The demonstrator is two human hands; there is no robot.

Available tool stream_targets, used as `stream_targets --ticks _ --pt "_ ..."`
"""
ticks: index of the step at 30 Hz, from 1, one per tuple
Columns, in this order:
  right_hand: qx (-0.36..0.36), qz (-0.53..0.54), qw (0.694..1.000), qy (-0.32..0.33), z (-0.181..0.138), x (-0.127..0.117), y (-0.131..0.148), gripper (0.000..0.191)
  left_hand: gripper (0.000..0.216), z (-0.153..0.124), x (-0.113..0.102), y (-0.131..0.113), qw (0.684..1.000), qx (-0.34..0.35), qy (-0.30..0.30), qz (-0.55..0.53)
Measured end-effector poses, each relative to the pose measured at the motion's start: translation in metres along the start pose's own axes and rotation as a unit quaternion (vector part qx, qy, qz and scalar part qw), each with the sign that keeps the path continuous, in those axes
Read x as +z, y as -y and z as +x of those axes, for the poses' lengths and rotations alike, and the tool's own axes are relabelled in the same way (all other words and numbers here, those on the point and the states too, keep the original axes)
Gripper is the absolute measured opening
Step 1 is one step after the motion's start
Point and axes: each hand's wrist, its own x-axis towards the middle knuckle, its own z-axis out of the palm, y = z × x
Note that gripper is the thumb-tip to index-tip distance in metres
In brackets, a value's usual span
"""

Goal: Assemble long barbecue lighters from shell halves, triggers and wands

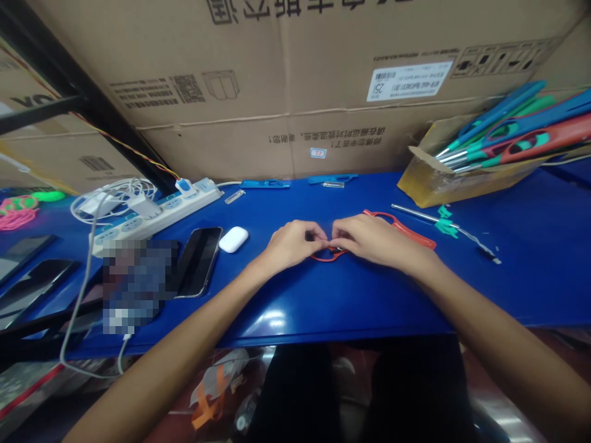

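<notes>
Close together over the blue table, both hands pinch at an orange plastic piece with a rounded loop [325,258]. My left hand [295,241] grips its left side, thumb and fingertips closed. The fingers of my right hand [364,239] are closed at its right side, beside a small shiny part that I cannot make out. Another orange plastic piece [418,235], long and curved, lies partly behind my right hand. Further right rests a thin metal rod [415,213] with green bits and a wire with a plug at its end.
Two blue plastic pieces [265,184] [332,179] lie along the back by a large carton [286,74]. At right, an open cardboard box [438,184] holds several coloured handles with metal rods. On the left are a power strip [159,212], cables, a white earbud case [234,239] and phones [201,261].
</notes>
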Motion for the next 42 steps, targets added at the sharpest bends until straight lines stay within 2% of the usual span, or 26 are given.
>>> stream_targets --ticks 3,9,14,20,25,32,37,42 --pt "0.027 0.009 1.0 0.007 -0.001 -0.003 0.004 0.012 0.01 0.001 0.0 0.001 1.0 0.003 0.018 -0.014" --pt "0.047 0.012 0.999 0.009 -0.001 -0.004 0.008 0.011 0.018 -0.001 -0.003 0.006 0.998 0.051 0.041 -0.018" --pt "0.069 0.024 0.997 0.01 0.001 -0.002 0.007 0.01 0.019 -0.001 -0.008 0.011 0.99 0.098 0.065 -0.074" --pt "0.075 0.049 0.996 0.002 0.002 -0.002 0.002 0.01 0.016 -0.003 -0.014 0.018 0.985 0.097 0.07 -0.125" --pt "0.06 0.058 0.996 0.007 0.002 -0.007 0.001 0.01 0.017 -0.006 -0.022 0.02 0.986 0.129 0.08 -0.073" --pt "0.068 0.054 0.996 0.007 0.0 -0.006 0.001 0.014 0.013 -0.011 -0.018 0.023 0.985 0.159 0.039 -0.061" --pt "0.075 0.054 0.996 0.014 0.0 -0.006 0.002 0.016 0.009 -0.009 -0.014 0.026 0.981 0.155 0.034 -0.109" --pt "0.064 0.068 0.996 0.012 0.0 -0.005 0.0 0.018 0.014 -0.011 -0.017 0.025 0.981 0.172 0.027 -0.086"
